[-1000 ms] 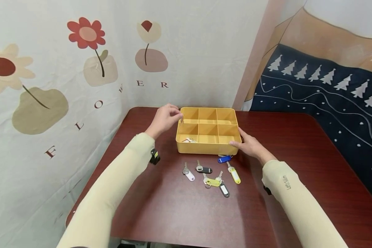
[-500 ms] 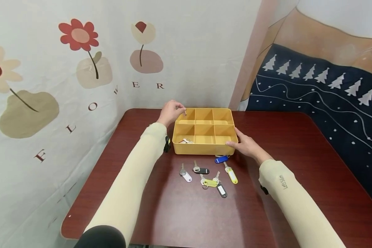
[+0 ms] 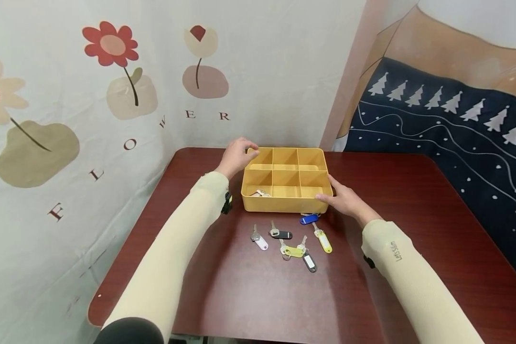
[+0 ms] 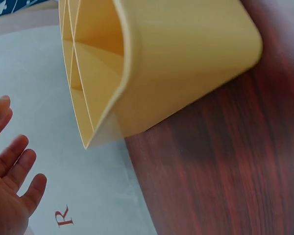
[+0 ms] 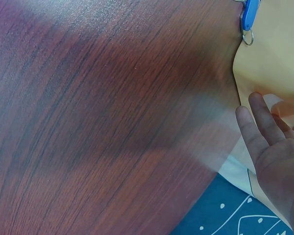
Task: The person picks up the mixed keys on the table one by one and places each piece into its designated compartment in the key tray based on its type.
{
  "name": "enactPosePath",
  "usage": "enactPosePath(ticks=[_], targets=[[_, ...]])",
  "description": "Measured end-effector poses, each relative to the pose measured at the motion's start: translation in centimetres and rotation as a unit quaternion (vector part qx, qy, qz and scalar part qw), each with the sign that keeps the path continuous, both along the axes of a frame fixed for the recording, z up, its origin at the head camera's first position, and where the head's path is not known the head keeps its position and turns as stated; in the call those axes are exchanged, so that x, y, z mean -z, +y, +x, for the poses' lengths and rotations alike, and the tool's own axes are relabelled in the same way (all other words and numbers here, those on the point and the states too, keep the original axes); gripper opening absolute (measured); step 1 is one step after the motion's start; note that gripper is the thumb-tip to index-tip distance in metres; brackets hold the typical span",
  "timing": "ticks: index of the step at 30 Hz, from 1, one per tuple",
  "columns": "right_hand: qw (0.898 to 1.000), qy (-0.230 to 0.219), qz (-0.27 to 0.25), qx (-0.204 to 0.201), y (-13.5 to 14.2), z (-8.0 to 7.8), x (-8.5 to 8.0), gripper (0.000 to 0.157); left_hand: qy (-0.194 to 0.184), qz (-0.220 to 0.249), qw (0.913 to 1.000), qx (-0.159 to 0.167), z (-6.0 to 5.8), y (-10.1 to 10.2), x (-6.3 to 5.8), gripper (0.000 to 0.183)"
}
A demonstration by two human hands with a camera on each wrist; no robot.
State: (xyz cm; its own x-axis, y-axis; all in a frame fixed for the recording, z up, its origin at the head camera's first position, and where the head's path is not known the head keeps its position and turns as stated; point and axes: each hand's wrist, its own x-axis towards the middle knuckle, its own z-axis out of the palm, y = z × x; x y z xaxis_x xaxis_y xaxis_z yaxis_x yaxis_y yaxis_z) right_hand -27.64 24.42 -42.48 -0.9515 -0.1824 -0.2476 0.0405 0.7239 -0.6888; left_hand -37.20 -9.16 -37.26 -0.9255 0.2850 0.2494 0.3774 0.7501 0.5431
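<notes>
Nearest on the table (image 3: 241,301), a dark-grey-tagged key (image 3: 310,263) met a yellow-green-tagged key (image 3: 294,252); handling these well called for parting them first, so that one would not drag the other. Beyond them lay a white-tagged key (image 3: 262,243), a yellow-tagged key (image 3: 324,242) and a black-tagged key (image 3: 284,235), spread apart and probably easy to pinch by the tag. The blue-tagged key (image 3: 308,219) sat just beside the near wall of the yellow box (image 3: 279,205), where a hasty reach could have nudged the box. The right hand (image 3: 346,199) braced the box's near right corner, fingers mostly straight; light pressure seemed enough there. Inside, tagged keys (image 3: 261,193) lay in the near left compartment (image 3: 259,179). Farthest, the left hand (image 3: 237,156) had its fingertips at the far left compartment (image 3: 264,160), its grip apparently released, nothing showing between thumb and forefinger; a low drop, clear of the divider (image 3: 260,170), looked tidiest.
</notes>
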Motion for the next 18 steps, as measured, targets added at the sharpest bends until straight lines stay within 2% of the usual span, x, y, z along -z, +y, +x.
enactPosePath(ticks=[4,8,13,18], targets=[[1.000,-0.002,0.000,-0.002,0.1,-0.1,0.0,0.107,0.010,-0.008,0.9995,0.027,1.5,-0.7,0.3,0.025],[1.000,-0.002,-0.004,-0.001,0.1,0.0,-0.2,0.106,0.011,-0.002,0.9980,0.063,3.7,-1.5,1.0,0.021],[1.000,0.003,-0.003,-0.004,0.1,0.1,-0.3,0.103,0.035,0.008,0.9908,0.131,7.0,-2.7,2.9,0.013],[1.000,0.006,0.000,-0.007,0.1,0.2,-0.2,0.101,0.055,-0.021,0.9775,0.203,10.5,-3.8,4.9,0.012]])
